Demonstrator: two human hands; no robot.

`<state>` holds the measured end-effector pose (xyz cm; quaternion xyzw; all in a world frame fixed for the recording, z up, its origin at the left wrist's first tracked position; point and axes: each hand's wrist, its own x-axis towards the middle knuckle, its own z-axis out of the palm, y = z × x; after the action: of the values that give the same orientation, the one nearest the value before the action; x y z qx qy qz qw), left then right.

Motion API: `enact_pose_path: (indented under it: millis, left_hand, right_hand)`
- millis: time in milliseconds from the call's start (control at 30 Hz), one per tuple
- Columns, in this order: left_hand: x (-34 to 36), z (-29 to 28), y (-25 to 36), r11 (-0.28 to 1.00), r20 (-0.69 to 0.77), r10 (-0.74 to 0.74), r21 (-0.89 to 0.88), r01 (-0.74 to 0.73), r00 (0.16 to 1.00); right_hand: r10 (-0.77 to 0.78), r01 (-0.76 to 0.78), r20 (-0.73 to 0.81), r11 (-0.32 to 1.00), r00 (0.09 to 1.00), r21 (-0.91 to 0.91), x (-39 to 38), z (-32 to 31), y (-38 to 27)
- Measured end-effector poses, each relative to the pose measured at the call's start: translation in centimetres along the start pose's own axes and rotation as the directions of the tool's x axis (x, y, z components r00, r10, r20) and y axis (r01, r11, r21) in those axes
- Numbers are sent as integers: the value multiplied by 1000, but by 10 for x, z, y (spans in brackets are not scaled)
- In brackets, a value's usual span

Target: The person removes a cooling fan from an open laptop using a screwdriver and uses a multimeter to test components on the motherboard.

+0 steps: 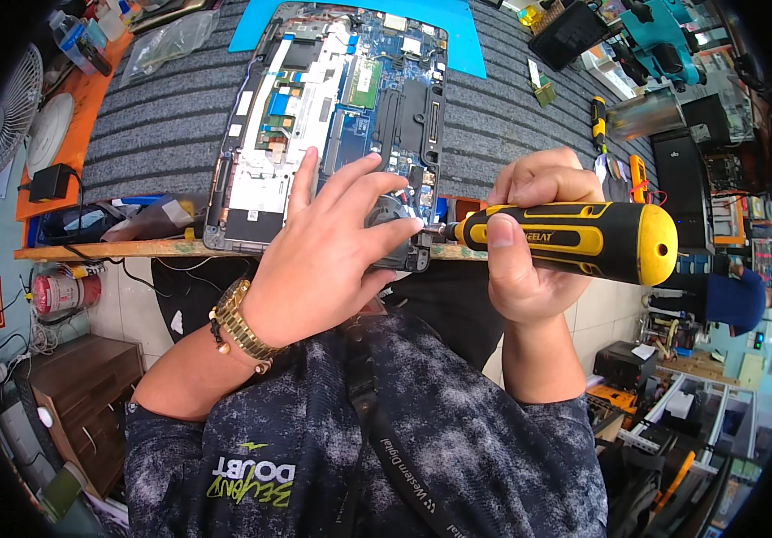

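An opened laptop base [256, 193] with bare circuitry lies on a grey ribbed mat, its near end at the bench edge. My left hand [337, 220] rests over its near part, fingers spread across the boards and the round black fan [390, 212]. In my right hand [538, 229] is a yellow and black electric screwdriver [574, 240], gripped with the thumb along its body. Its bit points left and meets the laptop's near right corner, beside my left fingers. Any screw under the tip is too small to make out.
Beneath the laptop's far end lies a blue mat [464, 40]. Another yellow and black screwdriver [598, 121] and a small green circuit board [543, 92] lie to the right. A fan [11, 112] stands far left. Another person [734, 300] is off to the right.
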<state>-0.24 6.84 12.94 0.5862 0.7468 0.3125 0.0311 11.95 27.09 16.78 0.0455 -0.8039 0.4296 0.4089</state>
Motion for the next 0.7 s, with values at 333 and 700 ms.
enact_pose_path:
  millis: [333, 700]
  left_hand:
    - [0, 0, 0, 1000, -4, 2, -1, -2, 1000]
    - [0, 0, 0, 1000, -9, 3, -8, -3, 1000]
  right_hand:
    - [-6, 6, 1, 1000, 1000, -9, 0, -1, 0]
    - [-6, 6, -2, 1000, 1000, -1, -1, -3, 0]
